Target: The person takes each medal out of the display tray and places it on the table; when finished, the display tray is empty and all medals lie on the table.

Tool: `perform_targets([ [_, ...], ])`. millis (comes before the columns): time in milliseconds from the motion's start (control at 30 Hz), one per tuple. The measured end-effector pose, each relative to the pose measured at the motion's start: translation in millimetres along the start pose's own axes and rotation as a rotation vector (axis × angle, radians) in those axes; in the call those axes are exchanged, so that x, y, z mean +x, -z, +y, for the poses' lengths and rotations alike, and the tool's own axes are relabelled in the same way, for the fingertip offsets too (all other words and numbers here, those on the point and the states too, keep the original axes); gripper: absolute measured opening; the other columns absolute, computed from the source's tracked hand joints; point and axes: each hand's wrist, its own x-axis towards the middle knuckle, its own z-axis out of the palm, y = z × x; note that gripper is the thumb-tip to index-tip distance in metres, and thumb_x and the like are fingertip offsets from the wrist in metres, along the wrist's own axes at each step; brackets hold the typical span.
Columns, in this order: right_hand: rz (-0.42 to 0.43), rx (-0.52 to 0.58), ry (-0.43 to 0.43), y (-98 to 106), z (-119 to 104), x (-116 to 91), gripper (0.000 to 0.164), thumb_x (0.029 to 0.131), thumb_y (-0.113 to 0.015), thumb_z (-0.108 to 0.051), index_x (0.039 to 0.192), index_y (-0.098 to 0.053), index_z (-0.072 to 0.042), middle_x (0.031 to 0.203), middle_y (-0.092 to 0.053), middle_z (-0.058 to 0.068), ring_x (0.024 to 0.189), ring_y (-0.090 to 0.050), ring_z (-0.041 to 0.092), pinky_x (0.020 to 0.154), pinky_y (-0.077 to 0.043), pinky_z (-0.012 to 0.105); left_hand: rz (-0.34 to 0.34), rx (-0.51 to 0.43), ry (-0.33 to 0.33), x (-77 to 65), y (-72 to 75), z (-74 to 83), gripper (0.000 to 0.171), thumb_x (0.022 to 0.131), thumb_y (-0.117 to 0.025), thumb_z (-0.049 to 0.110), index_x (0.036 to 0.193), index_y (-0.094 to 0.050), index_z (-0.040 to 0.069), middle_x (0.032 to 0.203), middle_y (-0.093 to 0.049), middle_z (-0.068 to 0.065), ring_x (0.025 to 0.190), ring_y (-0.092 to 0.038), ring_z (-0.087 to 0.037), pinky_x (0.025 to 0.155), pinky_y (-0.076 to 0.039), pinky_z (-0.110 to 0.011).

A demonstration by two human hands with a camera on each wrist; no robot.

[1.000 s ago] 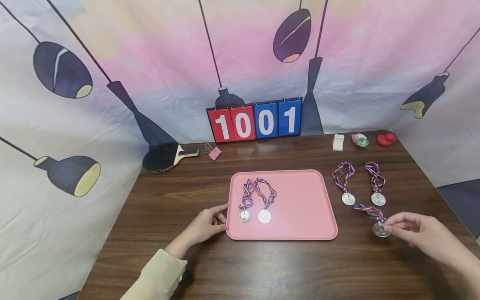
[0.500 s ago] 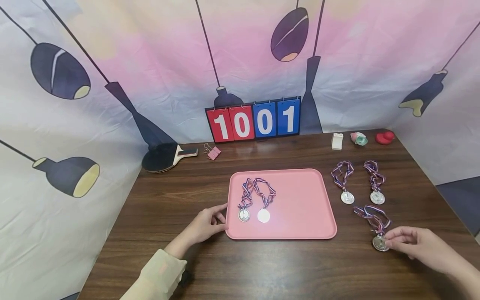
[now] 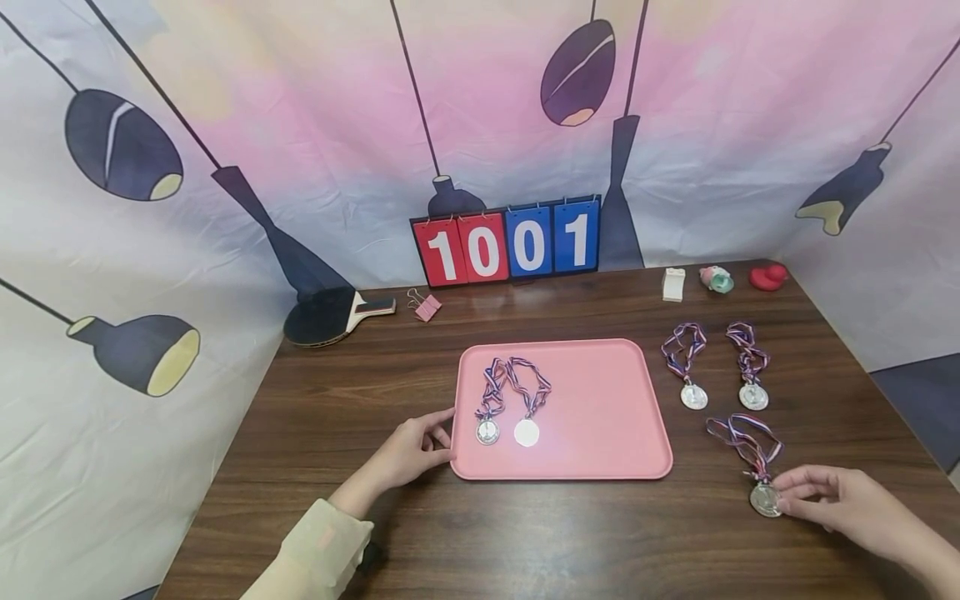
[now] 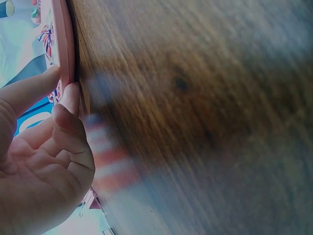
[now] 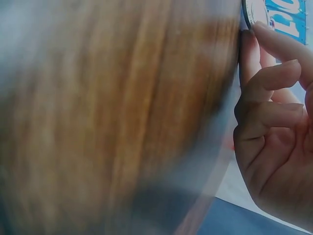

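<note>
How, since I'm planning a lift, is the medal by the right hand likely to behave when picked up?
The medal disc is likely stiff, being flat and metallic-looking, and its shine suggests it might slip. The ribbon, lying in loose twisted loops, will probably hang limp.

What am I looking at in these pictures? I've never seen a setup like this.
There is no machine: the left hand and right hand are a person's own, bare. The wide view comes from a camera worn on the head, looking forward and down. The two close views come from cameras on the wrists.

On the table lies a pink tray with two medals on it; two more lie to its right. The right hand pinches the fifth medal by its rim, while the left hand touches the tray's left edge. Toward the back are a paddle, a clip and a scoreboard.
</note>
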Motion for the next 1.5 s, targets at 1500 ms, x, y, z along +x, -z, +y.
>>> perform_targets([
  [1500, 0.011, -0.097, 0.073, -25.5, -75.7, 143.3, 0.051, 0.077, -0.069, -0.018, 0.122, -0.053, -0.001, 0.091, -0.064, 0.007, 0.054, -0.056, 0.015, 0.051, -0.040, 0.027, 0.006, 0.010, -0.010, -0.8, -0.9, 0.7, 0.057, 0.078, -0.069, 0.009, 0.129, -0.045, 0.000, 0.074, -0.059, 0.002, 0.052, -0.047, -0.011, 0.048, -0.037, -0.023],
])
